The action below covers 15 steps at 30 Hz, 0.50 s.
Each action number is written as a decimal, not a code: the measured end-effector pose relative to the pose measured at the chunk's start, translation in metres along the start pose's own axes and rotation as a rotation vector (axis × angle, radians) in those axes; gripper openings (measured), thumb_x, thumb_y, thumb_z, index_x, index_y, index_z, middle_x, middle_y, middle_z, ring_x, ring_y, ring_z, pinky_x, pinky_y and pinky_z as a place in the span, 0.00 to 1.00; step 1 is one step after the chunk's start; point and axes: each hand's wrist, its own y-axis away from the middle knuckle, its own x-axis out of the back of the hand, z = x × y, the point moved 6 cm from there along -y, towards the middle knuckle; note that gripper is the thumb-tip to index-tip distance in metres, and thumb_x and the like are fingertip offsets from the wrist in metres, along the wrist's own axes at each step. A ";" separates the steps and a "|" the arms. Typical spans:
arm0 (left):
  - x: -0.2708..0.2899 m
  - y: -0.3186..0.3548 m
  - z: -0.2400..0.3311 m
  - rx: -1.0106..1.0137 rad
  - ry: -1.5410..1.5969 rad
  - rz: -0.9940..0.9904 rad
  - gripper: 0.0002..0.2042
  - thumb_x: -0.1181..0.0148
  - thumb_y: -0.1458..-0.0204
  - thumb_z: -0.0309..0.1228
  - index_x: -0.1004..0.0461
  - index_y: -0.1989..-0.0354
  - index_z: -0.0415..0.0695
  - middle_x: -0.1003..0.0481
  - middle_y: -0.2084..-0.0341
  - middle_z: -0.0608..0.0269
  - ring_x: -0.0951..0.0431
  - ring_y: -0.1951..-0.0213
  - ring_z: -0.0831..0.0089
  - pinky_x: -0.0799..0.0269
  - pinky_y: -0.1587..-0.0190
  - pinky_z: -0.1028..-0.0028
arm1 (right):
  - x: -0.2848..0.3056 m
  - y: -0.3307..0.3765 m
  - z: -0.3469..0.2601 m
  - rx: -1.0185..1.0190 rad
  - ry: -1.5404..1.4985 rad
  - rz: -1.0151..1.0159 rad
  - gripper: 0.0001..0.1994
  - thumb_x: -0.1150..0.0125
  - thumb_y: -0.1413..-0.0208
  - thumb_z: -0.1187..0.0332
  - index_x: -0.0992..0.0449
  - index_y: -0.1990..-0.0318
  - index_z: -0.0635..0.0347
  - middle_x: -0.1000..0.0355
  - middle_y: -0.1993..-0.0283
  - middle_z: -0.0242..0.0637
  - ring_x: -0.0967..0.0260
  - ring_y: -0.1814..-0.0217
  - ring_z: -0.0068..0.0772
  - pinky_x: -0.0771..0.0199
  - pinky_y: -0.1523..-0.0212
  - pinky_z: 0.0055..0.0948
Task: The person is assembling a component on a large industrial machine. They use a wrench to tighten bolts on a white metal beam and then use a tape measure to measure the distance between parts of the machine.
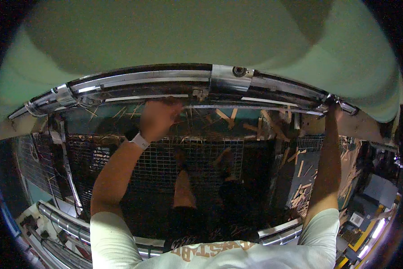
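My left hand (160, 119) is closed and slightly blurred, just below a long metal shaft (165, 74). From its fingers a thin pale strip (250, 108), which looks like a measuring tape, runs rightward under the shaft. The strip's other end lies close to my right hand (335, 111), raised to the shaft's right end by a shiny metal fitting (331, 99). Those fingers look curled, but what they grip is hidden in shadow. A broad silver collar (231, 79) with a round bolt sits on the shaft between my hands, and smaller collars (64, 95) sit farther left.
Above the shaft bulges a big pale green rounded surface (179, 36). Cardboard-like scraps (226, 117) litter the ledge and the floor at right (302, 188). Wire mesh (159, 163) lies beneath my arms, around my legs. Metal rollers (64, 224) stand at lower left, grey and yellow machinery (367, 219) at lower right.
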 end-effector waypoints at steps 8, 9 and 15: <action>0.025 0.033 -0.037 0.032 -0.136 0.127 0.07 0.49 0.51 0.36 0.27 0.70 0.48 0.29 0.72 0.59 0.26 0.73 0.59 0.31 0.75 0.61 | 0.059 0.070 -0.184 -0.090 0.199 -0.295 0.20 0.55 0.47 0.50 0.25 0.63 0.56 0.26 0.63 0.43 0.27 0.63 0.41 0.28 0.65 0.38; 0.030 0.032 -0.041 0.114 -0.081 0.016 0.06 0.48 0.52 0.35 0.28 0.71 0.47 0.30 0.73 0.60 0.26 0.72 0.59 0.30 0.74 0.62 | 0.074 0.083 -0.204 -0.150 -0.104 -0.361 0.19 0.53 0.48 0.51 0.25 0.63 0.57 0.26 0.64 0.43 0.27 0.64 0.39 0.28 0.66 0.37; 0.042 0.032 -0.057 -0.035 -0.171 0.105 0.07 0.48 0.51 0.34 0.27 0.69 0.47 0.29 0.68 0.61 0.27 0.70 0.59 0.29 0.71 0.63 | 0.111 0.117 -0.253 -0.334 -1.189 -0.543 0.16 0.50 0.49 0.58 0.26 0.61 0.59 0.27 0.66 0.39 0.30 0.66 0.34 0.31 0.67 0.31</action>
